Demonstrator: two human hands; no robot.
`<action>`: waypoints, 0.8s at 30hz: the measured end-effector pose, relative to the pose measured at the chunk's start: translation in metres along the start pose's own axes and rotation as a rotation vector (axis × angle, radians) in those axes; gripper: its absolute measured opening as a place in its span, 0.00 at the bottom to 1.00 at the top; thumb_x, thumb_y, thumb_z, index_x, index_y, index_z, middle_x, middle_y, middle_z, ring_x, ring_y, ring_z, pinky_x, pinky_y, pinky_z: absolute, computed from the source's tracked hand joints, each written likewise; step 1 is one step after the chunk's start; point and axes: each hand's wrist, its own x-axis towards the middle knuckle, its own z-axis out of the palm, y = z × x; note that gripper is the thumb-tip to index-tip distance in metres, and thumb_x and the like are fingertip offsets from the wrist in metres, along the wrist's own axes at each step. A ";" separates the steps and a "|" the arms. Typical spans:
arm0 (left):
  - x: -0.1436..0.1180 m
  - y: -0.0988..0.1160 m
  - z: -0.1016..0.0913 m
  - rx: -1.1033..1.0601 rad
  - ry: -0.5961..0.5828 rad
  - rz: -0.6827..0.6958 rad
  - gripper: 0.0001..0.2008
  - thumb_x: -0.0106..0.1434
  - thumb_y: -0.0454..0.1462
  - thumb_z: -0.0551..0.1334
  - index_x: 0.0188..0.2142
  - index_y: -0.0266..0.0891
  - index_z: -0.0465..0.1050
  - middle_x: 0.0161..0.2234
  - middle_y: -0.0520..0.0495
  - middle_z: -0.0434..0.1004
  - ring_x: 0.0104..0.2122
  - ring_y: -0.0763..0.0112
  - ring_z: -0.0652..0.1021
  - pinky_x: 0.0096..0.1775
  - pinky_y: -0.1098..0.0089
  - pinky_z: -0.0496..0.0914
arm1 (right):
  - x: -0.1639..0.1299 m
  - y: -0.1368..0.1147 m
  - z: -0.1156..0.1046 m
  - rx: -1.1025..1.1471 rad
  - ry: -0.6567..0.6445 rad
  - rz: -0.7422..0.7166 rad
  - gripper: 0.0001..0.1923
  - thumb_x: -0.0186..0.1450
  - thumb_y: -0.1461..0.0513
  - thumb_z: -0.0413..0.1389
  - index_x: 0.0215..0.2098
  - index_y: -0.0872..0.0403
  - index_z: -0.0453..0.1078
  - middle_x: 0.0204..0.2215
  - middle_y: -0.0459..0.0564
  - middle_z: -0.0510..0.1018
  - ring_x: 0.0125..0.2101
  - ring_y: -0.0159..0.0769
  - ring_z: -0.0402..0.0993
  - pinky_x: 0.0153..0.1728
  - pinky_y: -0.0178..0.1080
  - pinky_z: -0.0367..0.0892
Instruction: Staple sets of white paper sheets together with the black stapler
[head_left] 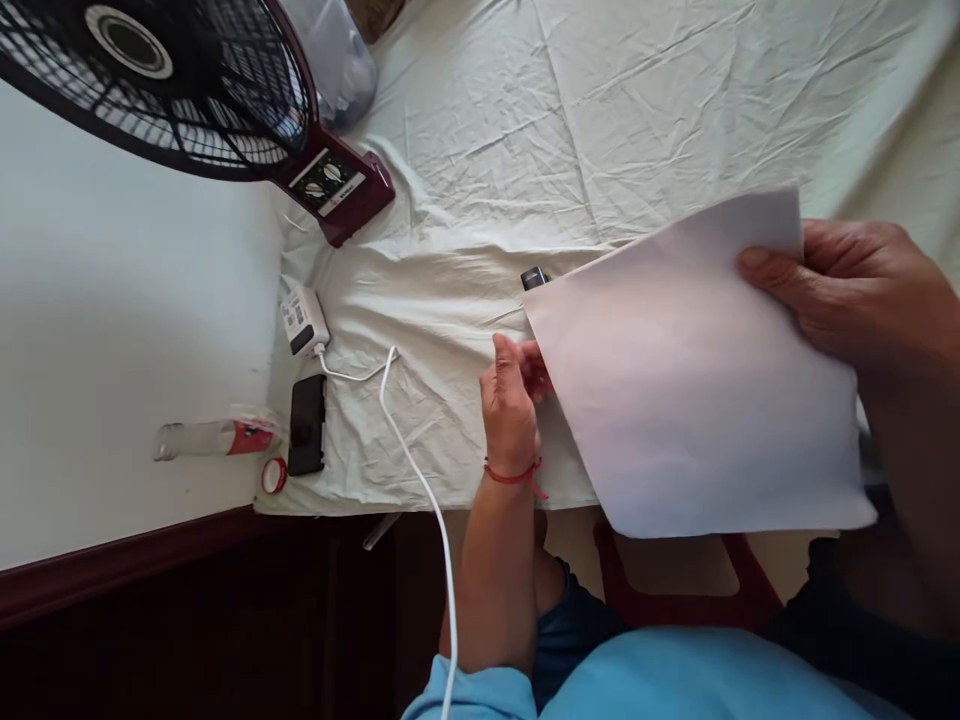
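A white sheet of paper [697, 390] is held up at a tilt over the cloth-covered table. My right hand [855, 280] grips its upper right corner, thumb on the near face and the other fingers hidden behind. Beside the sheet's left edge is my left hand [512, 400], wearing a red string bracelet [514, 474]. Its thumb points up and apart from the fingers, whose tips go behind the paper; I see nothing held there. A small black object [533, 278] lies by the sheet's upper left corner, partly covered by it.
At the left stand a dark red fan [341, 190] and a clear plastic container [341, 75]. Below are a white charger-like box [304, 320] with a white cable [420, 450], a black phone [307, 425], a glass bottle [202, 438] and a red cap [274, 475]. A red stool [690, 607] is underneath.
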 end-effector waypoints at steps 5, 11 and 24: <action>-0.004 -0.003 -0.009 0.116 -0.153 -0.048 0.26 0.63 0.55 0.75 0.24 0.39 0.72 0.21 0.55 0.63 0.24 0.76 0.63 0.27 0.73 0.61 | 0.006 0.011 0.011 -0.012 0.048 -0.115 0.16 0.67 0.48 0.68 0.39 0.53 0.83 0.34 0.48 0.81 0.28 0.27 0.73 0.24 0.28 0.68; 0.003 -0.015 -0.010 -0.015 0.094 -0.046 0.25 0.50 0.51 0.83 0.26 0.37 0.77 0.25 0.53 0.75 0.25 0.77 0.71 0.29 0.74 0.68 | 0.022 0.021 0.013 0.220 -0.147 -0.074 0.19 0.62 0.47 0.72 0.44 0.50 0.84 0.37 0.50 0.84 0.32 0.35 0.81 0.27 0.32 0.76; 0.006 -0.018 0.008 -0.224 0.212 -0.018 0.25 0.50 0.50 0.83 0.27 0.38 0.73 0.25 0.55 0.78 0.25 0.78 0.75 0.30 0.76 0.72 | 0.026 0.020 0.025 0.304 0.096 -0.124 0.09 0.56 0.62 0.73 0.36 0.53 0.84 0.29 0.44 0.81 0.24 0.25 0.71 0.21 0.28 0.66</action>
